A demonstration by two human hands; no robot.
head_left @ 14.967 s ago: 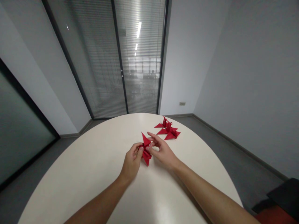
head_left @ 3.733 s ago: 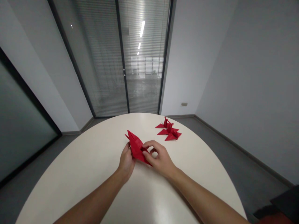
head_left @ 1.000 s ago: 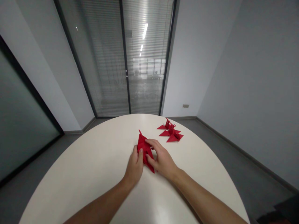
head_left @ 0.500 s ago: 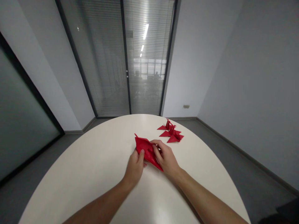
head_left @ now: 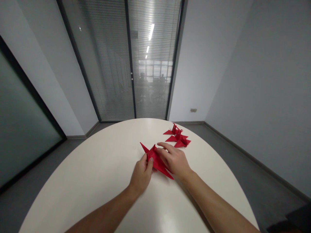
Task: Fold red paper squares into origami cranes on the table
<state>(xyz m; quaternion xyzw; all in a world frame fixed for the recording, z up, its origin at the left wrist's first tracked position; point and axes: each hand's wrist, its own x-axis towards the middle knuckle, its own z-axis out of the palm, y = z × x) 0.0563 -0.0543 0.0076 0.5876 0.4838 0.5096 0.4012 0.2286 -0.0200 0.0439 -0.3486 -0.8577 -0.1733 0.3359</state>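
A partly opened, folded red origami crane (head_left: 158,162) is held above the table, its points sticking out to the upper left, the top and the lower right. My left hand (head_left: 141,173) pinches its left side, thumb on top and the other fingers underneath, mostly hidden. On the right side of the paper is my right hand (head_left: 177,160). Its index finger stretches over the upper edge while the other fingers bend against the paper; the thumb is hard to make out.
Several red paper cranes (head_left: 181,141) stand close together at the back right of the round white table (head_left: 97,181). Past the table's far edge is a glass partition (head_left: 114,81) with blinds. A dark object (head_left: 300,216) shows at the lower right.
The red paper has turned and narrowed, with its wide upper flap now folded into separate points. My right index finger has straightened and lifted. Left hand keeps its grip, shifted slightly right.
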